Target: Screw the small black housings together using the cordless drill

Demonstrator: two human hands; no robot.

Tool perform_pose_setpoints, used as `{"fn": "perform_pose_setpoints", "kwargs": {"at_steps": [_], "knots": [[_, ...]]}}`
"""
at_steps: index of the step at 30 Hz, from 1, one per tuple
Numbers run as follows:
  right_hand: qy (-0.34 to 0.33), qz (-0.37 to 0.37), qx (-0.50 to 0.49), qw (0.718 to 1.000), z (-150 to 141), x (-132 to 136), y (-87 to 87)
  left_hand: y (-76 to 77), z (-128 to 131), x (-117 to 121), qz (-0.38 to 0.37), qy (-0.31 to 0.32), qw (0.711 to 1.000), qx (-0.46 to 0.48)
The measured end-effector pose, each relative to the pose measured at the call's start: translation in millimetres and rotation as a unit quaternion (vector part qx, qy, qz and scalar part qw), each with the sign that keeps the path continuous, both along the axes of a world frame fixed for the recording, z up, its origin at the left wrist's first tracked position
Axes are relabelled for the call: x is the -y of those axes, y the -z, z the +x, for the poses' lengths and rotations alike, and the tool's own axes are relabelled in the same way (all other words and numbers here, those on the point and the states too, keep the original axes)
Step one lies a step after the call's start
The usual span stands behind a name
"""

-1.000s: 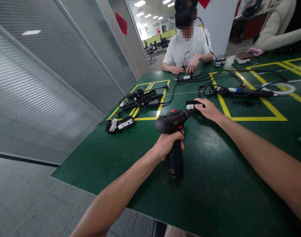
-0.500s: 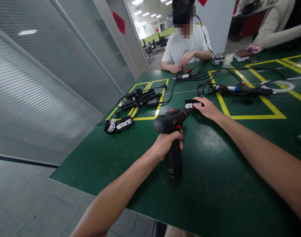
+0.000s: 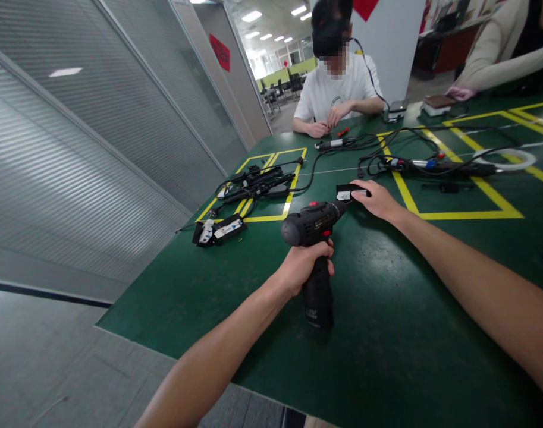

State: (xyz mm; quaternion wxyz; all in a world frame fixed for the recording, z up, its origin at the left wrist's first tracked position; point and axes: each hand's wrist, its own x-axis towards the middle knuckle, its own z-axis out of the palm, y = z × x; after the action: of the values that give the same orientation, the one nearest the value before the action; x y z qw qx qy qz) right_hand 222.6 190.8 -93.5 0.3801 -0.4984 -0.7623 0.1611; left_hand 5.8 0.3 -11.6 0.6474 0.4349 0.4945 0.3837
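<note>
A black cordless drill (image 3: 313, 224) is in my left hand (image 3: 304, 264), whose fingers wrap round its handle. The drill lies tilted forward, its chuck pointing away from me to the right. My right hand (image 3: 376, 199) grips a small black case with a white inner part (image 3: 344, 195) on the green table. The drill's tip reaches the near side of this case; whether it touches a screw there is too small to tell. To the left, two similar black pieces with white insides (image 3: 229, 227) rest on the table.
Bundled black cables and tools (image 3: 257, 184) lie in a yellow-taped area at left. More cables and a long black tool (image 3: 454, 166) lie at right. Across the green table (image 3: 387, 333) sits a person in a white shirt (image 3: 333, 83); another person's sleeve (image 3: 498, 65) shows at upper right.
The view has shifted slightly, so everything sits a little lower and to the right. Both hands keep their hold, with the drill still against or near the small black case.
</note>
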Motion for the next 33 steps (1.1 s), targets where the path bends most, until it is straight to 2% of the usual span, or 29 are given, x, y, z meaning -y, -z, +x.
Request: {"fn": "perform_pose_setpoints", "kwargs": {"at_steps": [33], "knots": [[0.0,0.014,-0.008,1.0,1.5,-3.0,4.4,1.3,-0.6,-1.1,-0.001,-0.002,1.0,0.012]]}}
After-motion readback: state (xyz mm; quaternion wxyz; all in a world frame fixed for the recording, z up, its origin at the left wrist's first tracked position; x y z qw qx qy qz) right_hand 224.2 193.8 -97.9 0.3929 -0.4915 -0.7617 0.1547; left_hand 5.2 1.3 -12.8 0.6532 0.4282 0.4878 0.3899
